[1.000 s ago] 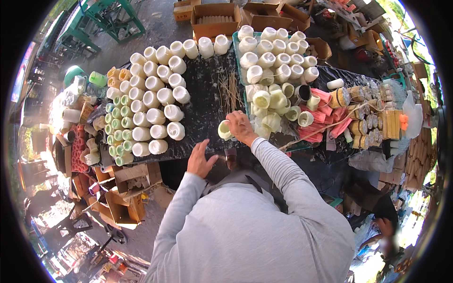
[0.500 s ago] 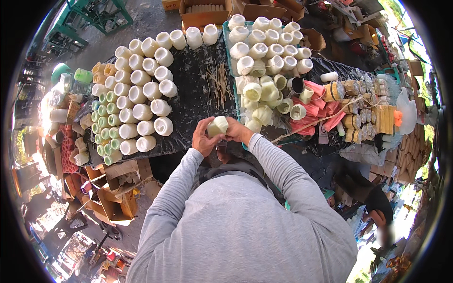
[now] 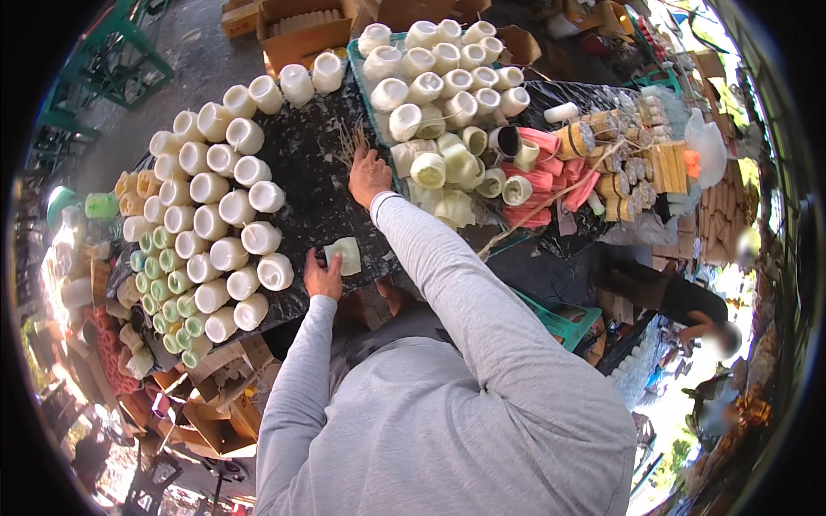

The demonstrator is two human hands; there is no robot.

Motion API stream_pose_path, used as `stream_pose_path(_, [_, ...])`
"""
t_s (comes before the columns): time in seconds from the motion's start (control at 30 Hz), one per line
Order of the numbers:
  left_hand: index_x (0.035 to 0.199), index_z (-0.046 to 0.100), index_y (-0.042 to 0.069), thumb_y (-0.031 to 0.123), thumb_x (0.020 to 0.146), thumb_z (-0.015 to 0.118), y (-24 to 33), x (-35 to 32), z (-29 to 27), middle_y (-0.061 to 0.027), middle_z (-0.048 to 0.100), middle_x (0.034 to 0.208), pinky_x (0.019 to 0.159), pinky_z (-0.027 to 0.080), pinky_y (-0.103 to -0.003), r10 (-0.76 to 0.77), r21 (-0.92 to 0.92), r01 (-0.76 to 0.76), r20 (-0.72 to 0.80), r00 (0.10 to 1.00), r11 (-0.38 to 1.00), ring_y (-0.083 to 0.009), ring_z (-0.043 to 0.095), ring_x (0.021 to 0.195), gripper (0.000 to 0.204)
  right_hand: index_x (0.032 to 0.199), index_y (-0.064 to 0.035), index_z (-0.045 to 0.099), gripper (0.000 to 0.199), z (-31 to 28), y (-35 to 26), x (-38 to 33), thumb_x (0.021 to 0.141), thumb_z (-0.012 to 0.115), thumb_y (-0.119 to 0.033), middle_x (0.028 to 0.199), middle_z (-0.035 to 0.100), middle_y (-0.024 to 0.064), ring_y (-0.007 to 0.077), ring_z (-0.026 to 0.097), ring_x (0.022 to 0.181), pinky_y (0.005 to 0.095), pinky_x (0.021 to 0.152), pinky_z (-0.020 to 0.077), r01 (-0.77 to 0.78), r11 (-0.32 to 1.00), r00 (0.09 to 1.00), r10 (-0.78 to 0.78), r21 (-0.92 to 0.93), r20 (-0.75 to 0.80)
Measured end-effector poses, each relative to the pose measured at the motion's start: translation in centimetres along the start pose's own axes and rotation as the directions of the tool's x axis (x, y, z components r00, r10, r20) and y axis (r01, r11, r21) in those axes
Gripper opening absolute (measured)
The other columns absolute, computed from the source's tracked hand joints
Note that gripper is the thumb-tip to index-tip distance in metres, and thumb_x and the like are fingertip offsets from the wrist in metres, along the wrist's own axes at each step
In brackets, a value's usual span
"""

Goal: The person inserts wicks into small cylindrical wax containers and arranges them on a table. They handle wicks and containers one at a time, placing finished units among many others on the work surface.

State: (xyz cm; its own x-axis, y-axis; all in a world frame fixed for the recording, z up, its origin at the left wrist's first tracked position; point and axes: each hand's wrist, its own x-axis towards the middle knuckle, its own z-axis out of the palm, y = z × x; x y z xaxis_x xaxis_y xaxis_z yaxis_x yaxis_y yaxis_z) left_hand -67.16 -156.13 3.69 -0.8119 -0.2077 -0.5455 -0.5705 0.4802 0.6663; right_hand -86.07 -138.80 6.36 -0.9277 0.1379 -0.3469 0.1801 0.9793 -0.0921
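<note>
Dozens of pale wax cylinders cover the black-sheeted table (image 3: 318,198), which fills the frame from 9 to 2 o'clock. Biggest block: the cream candles in rows (image 3: 219,202) at 10 o'clock, standing upright and touching one another, with smaller green candles (image 3: 163,292) packed along their outer edge at 9. Next, the tray of white candles (image 3: 439,64) at 12 to 1 o'clock, partly upright, partly tumbled at its near end. Beyond that, at 2 o'clock, pink tubes (image 3: 542,176) and yellow-brown bundles (image 3: 628,168). A cardboard box (image 3: 301,26) sits at 12, off the table's far edge. Our right hand (image 3: 368,175) is stretched to the table's centre, fingers spread, resting on or just over a small bundle of thin sticks (image 3: 348,142); we can't tell whether it has pinched one. Our left hand (image 3: 323,277) is near the table's front edge at 7 o'clock from the right hand, fingers closed on the side of one pale green candle (image 3: 346,254) lying tilted on the sheet, apart from the rows. Judgement on progress: the left rows look finished and set aside, this single piece is in work, and the jumbled pile by the tray looks still to be handled, so we'd put it roughly midway.
</note>
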Motion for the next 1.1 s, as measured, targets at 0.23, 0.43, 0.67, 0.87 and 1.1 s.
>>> stream_pose_path(0.23, [0.149,0.049,-0.003,0.044,0.095,0.075,-1.5,-0.6,-1.4,-0.0293,0.056,0.142,0.106,0.049,-0.049,0.300,0.232,-0.285,-0.033,0.953,0.930,-0.0440,0.059,0.125,0.076,0.105,-0.0065,0.069,0.025,-0.3,8.4,-13.3,0.090,0.074,-0.027,0.108,0.073,0.0183,0.0388,0.071,0.097,0.0476,0.081,0.0563,0.233,0.860,0.926,-0.054,0.454,-0.374])
stream_pose_path(0.43, [0.145,0.053,-0.001,0.037,0.095,0.075,-0.9,-1.4,-2.6,-0.0282,0.054,0.143,0.113,0.045,-0.049,0.381,0.344,-0.354,-0.011,0.925,0.870,-0.0452,0.054,0.132,0.066,0.094,-0.0062,0.072,0.016,1.6,25.7,-22.0,0.096,0.075,-0.022,0.076,0.069,0.0039,0.0168,0.065,0.062,0.0349,0.054,0.0537,-0.434,0.024,0.593,0.760,0.900,0.266])
stream_pose_path(0.67, [0.118,0.067,0.003,0.020,0.092,0.077,7.0,-7.9,0.9,-0.0172,0.072,0.110,0.090,0.056,-0.046,0.645,0.232,-0.678,0.208,0.735,0.698,-0.0360,0.071,0.100,0.033,0.094,-0.0120,0.065,0.017,5.0,35.0,-19.7,0.099,0.077,-0.024,0.075,0.060,-0.0032,0.0072,0.052,0.056,0.0253,0.046,0.0421,-0.267,-0.438,0.685,0.540,0.858,0.489])
stream_pose_path(0.87, [0.121,0.068,0.000,0.029,0.094,0.076,16.7,-12.0,14.4,-0.0195,0.071,0.115,0.083,0.058,-0.043,0.651,-0.051,-0.783,0.590,0.478,0.620,-0.0342,0.072,0.094,0.040,0.101,-0.0059,0.063,0.014,3.8,36.6,-22.0,0.108,0.063,-0.018,0.082,0.064,0.0018,0.0082,0.056,0.063,0.0250,0.053,0.0478,-0.147,-0.578,0.832,0.368,0.803,0.417])
stream_pose_path(1.1, [0.093,0.073,0.000,0.036,0.104,0.060,21.2,-14.3,24.2,-0.0250,0.068,0.076,0.070,0.051,-0.053,0.459,0.084,-0.642,0.630,0.627,0.762,-0.0460,0.069,0.078,0.040,0.107,-0.0085,0.064,0.014,-0.6,35.5,-22.4,0.107,0.062,-0.022,0.093,0.069,0.0011,0.0090,0.061,0.076,0.0272,0.067,0.0502,-0.228,-0.584,0.890,0.199,0.779,0.409])
